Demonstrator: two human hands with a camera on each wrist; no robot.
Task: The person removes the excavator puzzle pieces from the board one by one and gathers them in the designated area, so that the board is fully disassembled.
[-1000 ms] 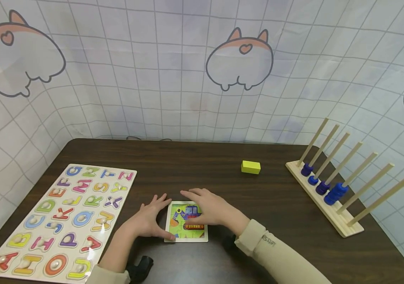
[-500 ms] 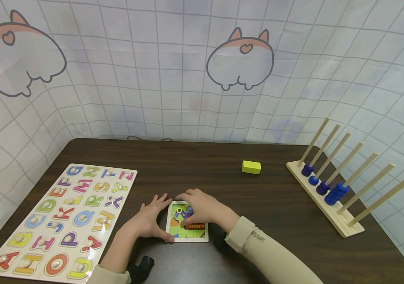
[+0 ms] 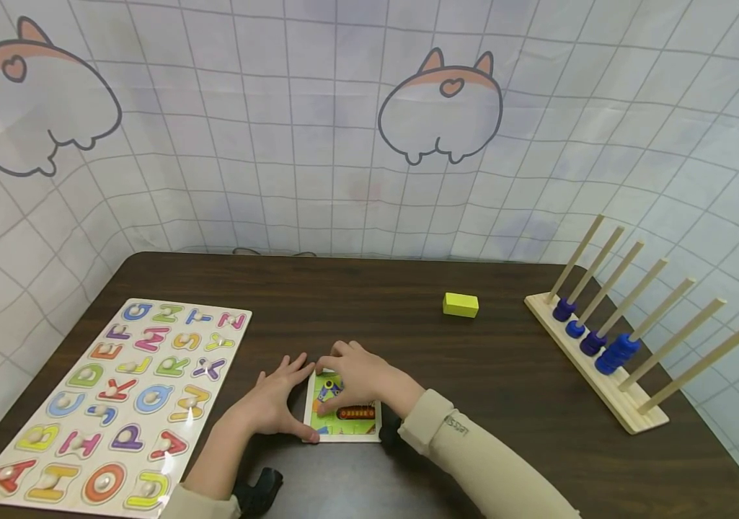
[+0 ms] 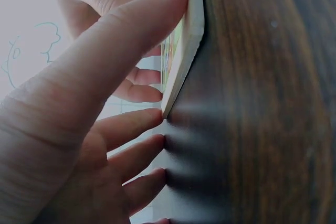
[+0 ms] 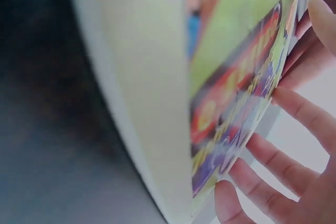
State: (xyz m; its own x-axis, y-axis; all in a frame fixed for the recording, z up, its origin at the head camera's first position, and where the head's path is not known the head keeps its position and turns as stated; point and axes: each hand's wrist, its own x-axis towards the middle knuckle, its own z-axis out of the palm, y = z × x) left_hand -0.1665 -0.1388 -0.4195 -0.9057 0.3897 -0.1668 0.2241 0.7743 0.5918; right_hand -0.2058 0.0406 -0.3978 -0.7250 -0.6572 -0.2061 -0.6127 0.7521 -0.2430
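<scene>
Picture puzzle (image 3: 351,424), one, square, pale-rimmed, with purple and red figure on green ground. Lying flat on the table (image 3: 369,310), roughly midway between left and right edges, well apart from the far edge.

Left hand (image 3: 272,400). Spread along the left side of the puzzle, with thumb at the near left corner and forefinger at the far left corner; thumb and fingers straight and wide apart. Black wrist fitting (image 3: 257,494) beneath.

Right hand (image 3: 363,378). Laid over the puzzle from the right, with fingertips toward the far side of the picture, thumb and fingers apart; cannot tell whether touching with the thumb. Screening much of the far right part of the picture. Beige sleeve (image 3: 473,450), lettered at the cuff, crossing the table toward its near side.

Letter board (image 3: 152,422), pale, with coloured, knobbed letters. Set along the left edge of the table, just beside the left forearm.

Yellow block (image 3: 460,305), one. Placed toward the far edge, between puzzle and far right corner.

Peg rack (image 3: 629,411), wooden, seven pegs, with blue and purple rings (image 3: 617,353) on four. Standing along the right edge, well apart from both hands.

Gridded cloth (image 3: 343,194), printed with cartoon animals. Hung behind the far edge.
</scene>
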